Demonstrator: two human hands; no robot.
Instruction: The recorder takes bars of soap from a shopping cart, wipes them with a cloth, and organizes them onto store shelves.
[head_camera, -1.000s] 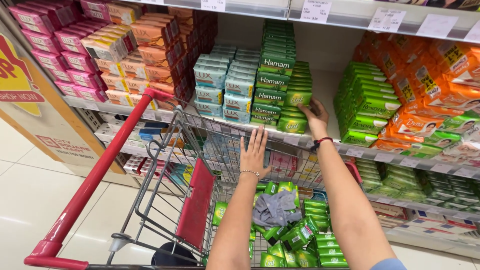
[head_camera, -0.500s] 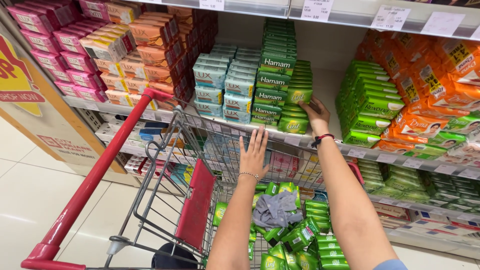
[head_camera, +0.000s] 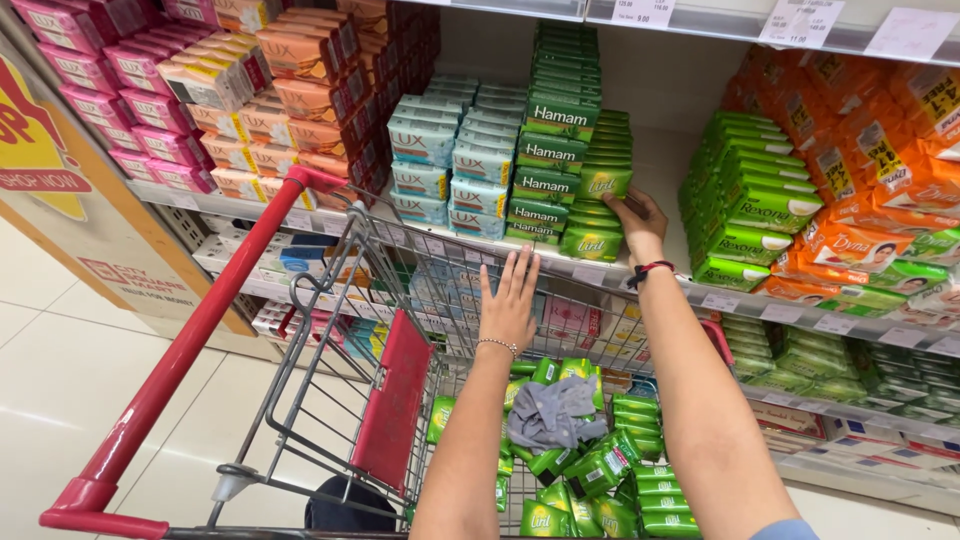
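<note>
A shop shelf (head_camera: 640, 285) is full of soap boxes in pink, orange, blue and green. The right hand (head_camera: 636, 218) reaches up to a stack of light green soap boxes (head_camera: 600, 215) on the shelf, its grip curled against the stack's side, though I cannot tell if it is clamped on a box. The left hand (head_camera: 510, 300) is flat, fingers apart, against the far wire edge of the shopping cart (head_camera: 330, 400), which has green soap packs (head_camera: 600, 470) and a grey cloth (head_camera: 552, 412) inside.

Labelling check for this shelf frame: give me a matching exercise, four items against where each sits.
Items:
1. crumpled grey cloth
2. right hand
3. left hand
4. red plastic cart handle

Places:
A. raised open over the wire cart's far end
B. at the stack of light-green soap packs on the shelf
C. on the green packs in the cart
D. running along the cart's left side

Pairs: 1-C, 2-B, 3-A, 4-D
</note>
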